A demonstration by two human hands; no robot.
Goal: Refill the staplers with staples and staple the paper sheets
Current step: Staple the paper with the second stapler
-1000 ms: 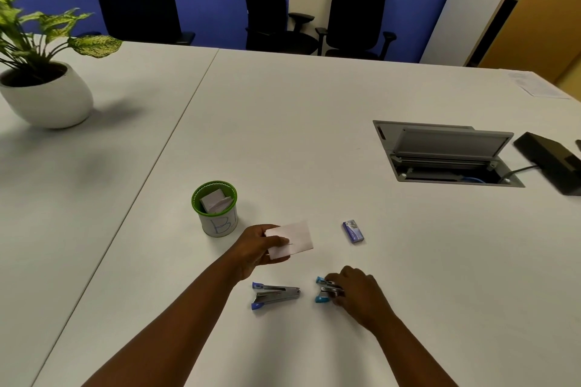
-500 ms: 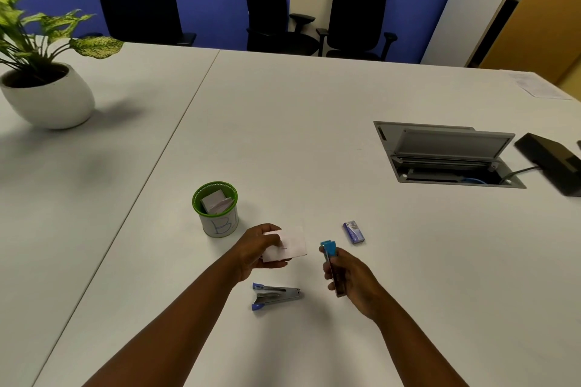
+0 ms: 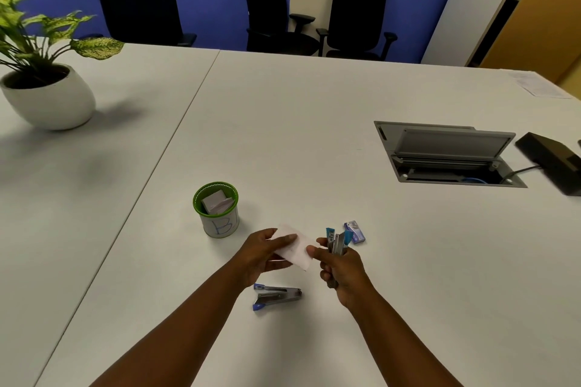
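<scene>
My left hand (image 3: 259, 253) holds a small white paper slip (image 3: 295, 247) above the table, thumb on top. My right hand (image 3: 341, 267) grips a silver stapler with blue tips (image 3: 337, 242), held upright with its jaws pointing away from me, just right of the slip; its thumb touches the slip's right edge. A second silver and blue stapler (image 3: 275, 295) lies flat on the table below my left hand. A small blue staple box (image 3: 355, 231) lies just beyond the held stapler. A green-rimmed white cup (image 3: 217, 214) marked "B" holds more folded papers.
A potted plant (image 3: 47, 97) stands at the far left. An open grey cable hatch (image 3: 446, 152) and a black device (image 3: 553, 160) sit at the right. A sheet of paper (image 3: 539, 86) lies at the far right edge. Black office chairs line the far side.
My right hand lifted the stapler off the table, turned it upright and brought it to the slip. My left hand tilted the slip and moved it right toward the stapler.
</scene>
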